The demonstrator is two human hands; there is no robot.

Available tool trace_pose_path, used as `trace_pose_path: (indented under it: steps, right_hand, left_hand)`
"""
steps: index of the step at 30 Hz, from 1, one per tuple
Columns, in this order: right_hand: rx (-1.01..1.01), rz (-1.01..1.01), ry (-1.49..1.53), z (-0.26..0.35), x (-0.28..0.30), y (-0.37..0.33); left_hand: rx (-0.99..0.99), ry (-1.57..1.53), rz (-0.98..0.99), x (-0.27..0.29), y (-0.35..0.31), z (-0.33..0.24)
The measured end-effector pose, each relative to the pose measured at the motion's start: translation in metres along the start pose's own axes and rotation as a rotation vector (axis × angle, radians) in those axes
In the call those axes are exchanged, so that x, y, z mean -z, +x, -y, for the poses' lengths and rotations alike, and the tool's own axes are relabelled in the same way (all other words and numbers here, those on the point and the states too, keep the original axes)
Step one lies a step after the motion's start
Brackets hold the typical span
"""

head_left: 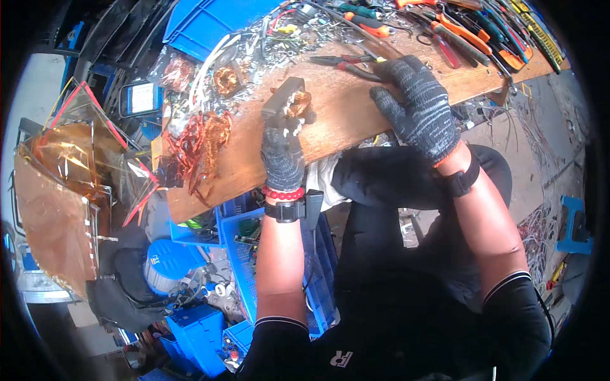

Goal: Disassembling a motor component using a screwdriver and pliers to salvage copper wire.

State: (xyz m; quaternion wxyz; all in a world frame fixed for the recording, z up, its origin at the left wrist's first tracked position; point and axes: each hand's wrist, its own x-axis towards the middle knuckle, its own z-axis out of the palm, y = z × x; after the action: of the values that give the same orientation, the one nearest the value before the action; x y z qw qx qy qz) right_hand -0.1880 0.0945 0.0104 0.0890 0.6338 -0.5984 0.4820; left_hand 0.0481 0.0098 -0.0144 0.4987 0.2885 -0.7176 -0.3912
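Note:
My left hand point(283, 162), in a dark grey knit glove, is closed around the lower end of a dark rectangular block with copper-coloured winding point(295, 105) and pale bits on its side. The block is slightly blurred and stands up above the wooden bench top point(337, 120). Gloved the same way, my right hand point(422, 111) hovers over the bench with thumb and fingers apart. Its fingertips are at the handles of dark-jawed pliers point(349, 63) with red and black grips. A blurred brownish shaft lies just beyond those fingers.
Red wire and copper strands point(200, 149) lie at the bench's left, near a copper coil point(227, 80). Scraps cover the far side, beside a blue bin point(213, 25). Several hand tools point(470, 38) crowd the right end. A blue crate point(244, 254) stands below the bench.

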Motion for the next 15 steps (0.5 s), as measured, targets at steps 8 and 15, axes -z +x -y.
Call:
trace_pose_path:
  steps: [8, 15]
  right_hand:
    - [-0.035, 0.017, -0.252, -0.011, -0.005, -0.002]
    - [-0.030, 0.169, -0.499, -0.019, -0.017, -0.005]
  left_hand:
    - [0.053, -0.184, -0.137, 0.017, -0.005, 0.026]
    - [0.110, -0.401, -0.206, 0.016, -0.001, 0.027]
